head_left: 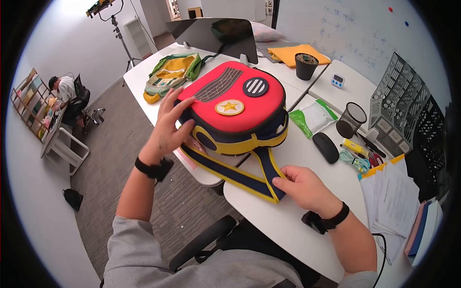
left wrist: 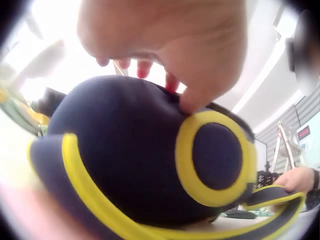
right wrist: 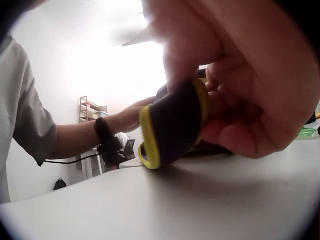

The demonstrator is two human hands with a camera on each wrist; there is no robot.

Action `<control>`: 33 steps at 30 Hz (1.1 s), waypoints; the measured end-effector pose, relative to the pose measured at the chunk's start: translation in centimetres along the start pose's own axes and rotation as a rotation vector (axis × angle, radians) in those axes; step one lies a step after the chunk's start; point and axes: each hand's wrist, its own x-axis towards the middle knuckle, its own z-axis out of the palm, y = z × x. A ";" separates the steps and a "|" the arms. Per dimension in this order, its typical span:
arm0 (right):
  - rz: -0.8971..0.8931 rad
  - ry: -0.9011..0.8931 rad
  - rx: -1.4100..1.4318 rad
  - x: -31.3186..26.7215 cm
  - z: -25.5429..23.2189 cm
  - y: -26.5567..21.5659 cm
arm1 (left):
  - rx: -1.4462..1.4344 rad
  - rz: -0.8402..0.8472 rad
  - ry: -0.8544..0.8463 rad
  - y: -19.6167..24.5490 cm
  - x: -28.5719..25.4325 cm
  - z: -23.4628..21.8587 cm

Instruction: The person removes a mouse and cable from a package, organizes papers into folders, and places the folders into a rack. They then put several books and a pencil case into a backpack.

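Note:
A red and navy bag with yellow trim lies on the white table, its red face up. The left hand rests on its left edge, fingers spread over the top; in the left wrist view the thumb of that hand touches the navy side. A navy strap with yellow edges loops toward the person. The right hand pinches the strap's bend between thumb and fingers, as the right wrist view also shows of the strap and hand.
Behind the bag lie a green and yellow bag and a dark screen. To the right are a white-green packet, a mouse, a mesh cup, a potted plant and papers. Someone sits at a far desk.

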 end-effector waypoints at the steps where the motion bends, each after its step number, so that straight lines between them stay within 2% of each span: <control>1: 0.037 -0.023 -0.085 -1.1 -0.2 -1.4 | -0.042 0.028 -0.017 -0.3 0.7 0.0; 2: 0.075 -0.046 -0.171 -2.0 -0.4 -2.4 | -0.047 0.026 -0.022 -0.7 1.3 -0.2; 4: 0.038 -0.036 -0.131 -3.6 -1.7 -2.3 | -0.189 0.044 -0.227 -1.4 2.1 -0.6; 5: 0.056 -0.023 -0.179 -4.3 -2.6 -2.4 | -0.195 0.069 -0.174 -0.8 2.3 -0.5; 7: 0.072 -0.010 -0.228 -4.8 -3.8 -1.9 | -0.233 0.112 -0.187 0.8 2.2 -0.8; 8: -0.093 0.130 -0.454 -5.2 -4.0 -1.4 | -0.273 0.154 -0.203 1.8 2.2 -0.9; 9: -0.257 0.270 -0.679 -5.6 -4.2 -0.9 | -0.258 0.266 -0.158 3.3 2.4 -1.1; 10: -0.417 0.406 -0.902 -5.9 -4.2 -0.5 | -0.267 0.265 -0.168 4.5 2.4 -1.4; 11: -0.610 0.636 -1.145 -5.9 -3.1 -4.1 | -0.330 0.256 -0.227 5.5 2.4 -1.7; 12: -0.598 0.634 -1.143 -6.3 -2.3 -4.8 | -0.391 0.249 -0.285 6.5 2.4 -2.0; 14: -0.575 0.399 -0.882 -6.8 -1.1 -5.4 | -0.448 0.252 -0.327 7.8 2.5 -2.4; 15: -0.566 0.397 -0.878 -6.5 -0.1 -5.5 | -0.481 0.242 -0.380 8.3 2.6 -2.7; 17: -0.529 0.176 -0.689 -5.5 1.8 -5.7 | -0.470 0.182 -0.436 8.2 2.2 -3.0; 18: -0.529 0.176 -0.685 -5.0 2.4 -5.4 | -0.468 0.182 -0.439 8.0 1.8 -3.3; 20: -0.605 0.234 -0.607 -3.5 3.1 -4.6 | -0.450 0.103 -0.475 7.9 1.2 -4.0; 22: -0.617 0.260 -0.568 -2.6 3.4 -4.4 | -0.426 0.128 -0.448 8.8 0.7 -4.0; 24: -0.630 0.289 -0.534 -1.8 3.0 -4.1 | -0.224 0.227 -0.304 9.3 0.4 -3.6; 26: -0.687 0.525 -0.600 -1.4 1.5 -3.8 | -0.233 0.282 -0.300 7.5 -0.5 -3.3; 27: -0.556 0.580 -0.504 -1.5 0.6 -4.4 | -0.246 0.343 -0.302 6.5 -0.7 -3.1; 28: -0.550 0.607 -0.510 -0.9 -0.4 -4.2 | -0.256 0.368 -0.301 6.0 -1.0 -3.0; 30: -0.539 0.827 -0.374 1.5 -2.9 -2.1 | -0.225 0.421 -0.209 6.0 -2.0 -2.9; 33: -0.233 0.701 -0.040 5.7 -6.6 0.2 | -0.238 0.442 -0.170 7.0 -2.9 -2.8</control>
